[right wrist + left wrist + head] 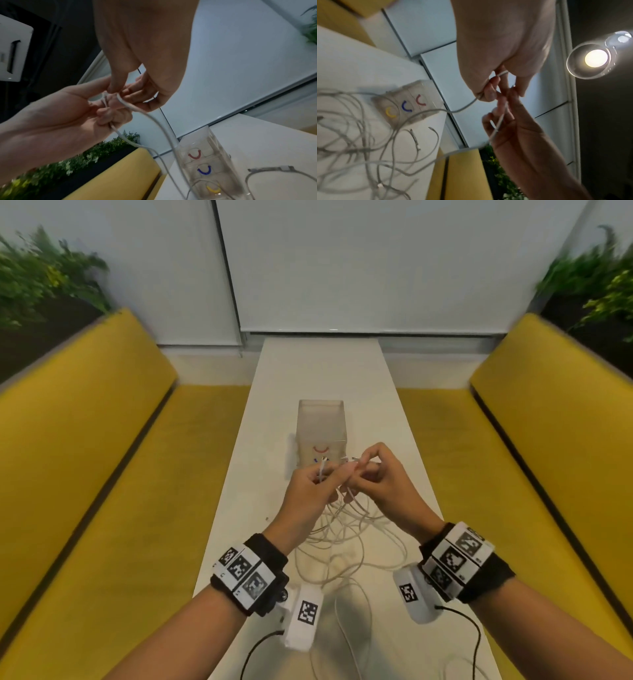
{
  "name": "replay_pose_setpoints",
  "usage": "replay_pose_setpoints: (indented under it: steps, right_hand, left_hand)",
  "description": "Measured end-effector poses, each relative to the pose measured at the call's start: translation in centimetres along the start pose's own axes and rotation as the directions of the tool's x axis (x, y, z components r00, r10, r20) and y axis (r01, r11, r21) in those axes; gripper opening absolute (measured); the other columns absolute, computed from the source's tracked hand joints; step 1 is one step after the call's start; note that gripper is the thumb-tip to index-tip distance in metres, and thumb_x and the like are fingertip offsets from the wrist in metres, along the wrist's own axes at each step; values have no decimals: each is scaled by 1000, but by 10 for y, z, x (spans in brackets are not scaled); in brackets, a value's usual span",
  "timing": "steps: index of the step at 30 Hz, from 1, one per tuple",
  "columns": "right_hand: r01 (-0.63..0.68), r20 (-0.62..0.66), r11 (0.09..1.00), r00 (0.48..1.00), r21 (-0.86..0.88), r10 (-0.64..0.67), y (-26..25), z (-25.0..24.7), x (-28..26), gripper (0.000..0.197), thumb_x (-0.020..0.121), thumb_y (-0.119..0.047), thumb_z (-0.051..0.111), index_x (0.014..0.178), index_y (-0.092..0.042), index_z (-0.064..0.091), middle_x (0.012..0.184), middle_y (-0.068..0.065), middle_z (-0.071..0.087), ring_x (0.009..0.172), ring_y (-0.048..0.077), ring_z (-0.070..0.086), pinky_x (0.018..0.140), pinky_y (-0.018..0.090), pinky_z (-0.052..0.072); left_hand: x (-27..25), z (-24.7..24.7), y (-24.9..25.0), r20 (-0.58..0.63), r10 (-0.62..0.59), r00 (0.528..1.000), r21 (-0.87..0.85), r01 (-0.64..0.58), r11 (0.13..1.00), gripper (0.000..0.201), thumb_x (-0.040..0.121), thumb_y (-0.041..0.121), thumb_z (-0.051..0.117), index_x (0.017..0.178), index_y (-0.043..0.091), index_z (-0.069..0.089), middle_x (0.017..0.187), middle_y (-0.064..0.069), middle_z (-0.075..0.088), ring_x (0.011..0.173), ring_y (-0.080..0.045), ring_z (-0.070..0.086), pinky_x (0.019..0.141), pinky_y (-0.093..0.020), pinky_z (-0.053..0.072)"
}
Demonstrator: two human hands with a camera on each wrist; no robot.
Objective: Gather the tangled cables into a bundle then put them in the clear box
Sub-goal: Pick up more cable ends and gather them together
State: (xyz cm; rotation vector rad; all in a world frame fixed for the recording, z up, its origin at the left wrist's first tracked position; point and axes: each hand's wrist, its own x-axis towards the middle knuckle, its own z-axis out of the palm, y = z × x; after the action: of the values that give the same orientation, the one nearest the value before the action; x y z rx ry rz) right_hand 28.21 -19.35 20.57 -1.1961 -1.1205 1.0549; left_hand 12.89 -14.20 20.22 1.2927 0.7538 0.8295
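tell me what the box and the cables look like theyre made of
Clear box: looks like rigid transparent plastic, possibly acrylic; the table shows through its walls, and the edges look glossy.
Cables: thin whitish cords, apparently a smooth rubbery plastic jacket; they droop and loop limply from both hands.

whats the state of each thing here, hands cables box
left hand: raised over the table, fingers pinching a cable strand
right hand: raised beside the left hand, fingers pinching a cable strand
cables: loose tangle, mostly lying on the table, a few strands lifted to the hands
clear box: upright on the table beyond the hands, open top, no cables inside
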Motion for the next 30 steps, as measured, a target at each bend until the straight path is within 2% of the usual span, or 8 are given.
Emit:
replay_pose_setpoints:
  steps: [4, 7, 12, 17, 19, 22, 26, 30]
  right_hand:
    - [-62, 129, 996, 990, 62, 53, 3, 1, 1, 45, 83, -15, 73, 108, 4, 41, 71, 20, 63, 59, 27, 55, 53, 31, 50]
    - [-33, 243, 988, 968, -148, 69, 19, -9, -6, 28, 91, -23, 68, 96, 2, 56, 60, 9, 48, 54, 19, 41, 52, 27, 36]
    - [-57, 183, 943, 975, -328, 122, 42, -31, -21, 32, 98, -36, 53, 73, -16, 53, 65, -6, 45, 62, 13, 38, 61, 30, 34]
    - [89, 206, 911, 979, -402, -5, 21, -12, -6, 34, 101, -36, 48, 75, -13, 46, 70, 2, 43, 65, 18, 39, 62, 38, 36]
    - [160, 247, 900, 967, -405, -60, 5, -2, -1, 32, 102, -28, 47, 78, -8, 49, 71, 0, 46, 65, 16, 41, 62, 36, 38]
    - [168, 251, 936, 964, -309, -90, -15, 7, 3, 28, 103, -19, 46, 83, 0, 52, 70, 2, 48, 63, 16, 41, 58, 33, 38]
    - [111, 263, 969, 964, -223, -50, -24, 3, 0, 26, 102, -27, 48, 82, -13, 57, 64, 2, 43, 57, 13, 40, 56, 25, 40]
    - [-1, 221, 965, 973, -263, 61, -7, -21, -7, 45, 91, -49, 57, 66, -14, 43, 65, 8, 29, 57, 22, 29, 54, 35, 34]
  left_hand:
    - [5, -2, 16, -46, 91, 995, -56, -94, 994, 25, 101, 25, 54, 87, 11, 70, 73, -8, 63, 60, -10, 52, 62, -24, 43]
    - [10, -25, 46, -202, 206, 957, -84, -226, 970, 28, 107, 31, 38, 86, 17, 52, 61, -3, 45, 53, -11, 43, 54, -23, 34]
    - [9, -76, 103, -376, 292, 879, -177, -377, 909, 31, 108, 38, 27, 90, 20, 45, 60, -1, 28, 56, -17, 40, 63, -28, 50]
    - [-2, -51, 88, -29, 168, 985, 255, -155, 954, 24, 93, 34, 65, 107, 19, 50, 59, 17, 52, 49, 0, 41, 48, -18, 33]
    - [-4, -39, 67, 179, 64, 982, 469, -142, 872, 33, 86, 35, 75, 114, 25, 60, 65, 27, 63, 56, 9, 54, 56, -14, 43]
    - [-4, -33, 56, 336, -23, 941, 577, -187, 795, 17, 91, 41, 68, 92, 25, 73, 69, 22, 64, 65, 5, 55, 65, -17, 41]
    - [-3, -45, 68, 356, 29, 934, 516, -222, 827, 33, 95, 38, 64, 67, 22, 68, 52, 13, 45, 53, -12, 37, 53, -27, 26]
    - [0, -82, 111, 15, 205, 979, 27, -205, 978, 26, 81, 39, 73, 58, 27, 67, 53, 13, 47, 49, -10, 39, 49, -22, 30]
